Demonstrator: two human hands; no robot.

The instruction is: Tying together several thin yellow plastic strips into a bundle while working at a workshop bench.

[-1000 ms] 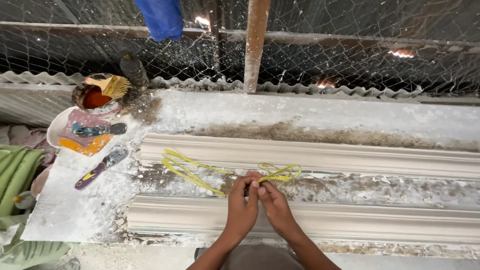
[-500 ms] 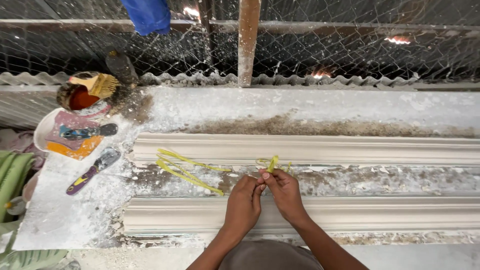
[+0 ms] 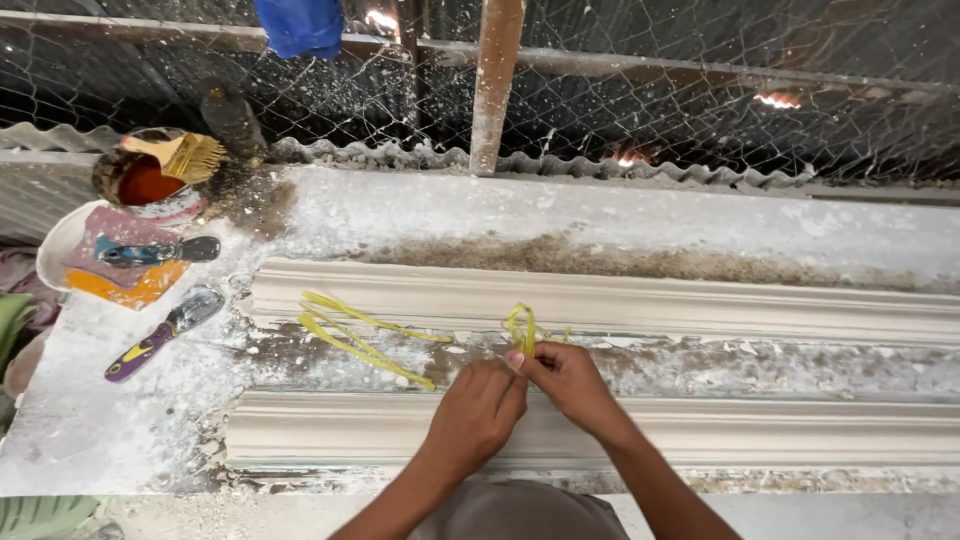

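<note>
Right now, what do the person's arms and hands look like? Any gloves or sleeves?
No gloves and no sleeves show. The left hand and the right hand are bare, and both forearms are bare right down to the bottom edge of the picture. I can see no watch, ring or bracelet. The fingers are slim with short nails.

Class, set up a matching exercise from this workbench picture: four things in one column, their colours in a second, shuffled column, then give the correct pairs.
Things:
1. strip in the hands
2. cloth on the fence
3. scraper handle
4. near moulding

Colours:
A. blue
B. off-white
C. yellow
D. purple with yellow

Pairs: 1-C, 2-A, 3-D, 4-B
</note>
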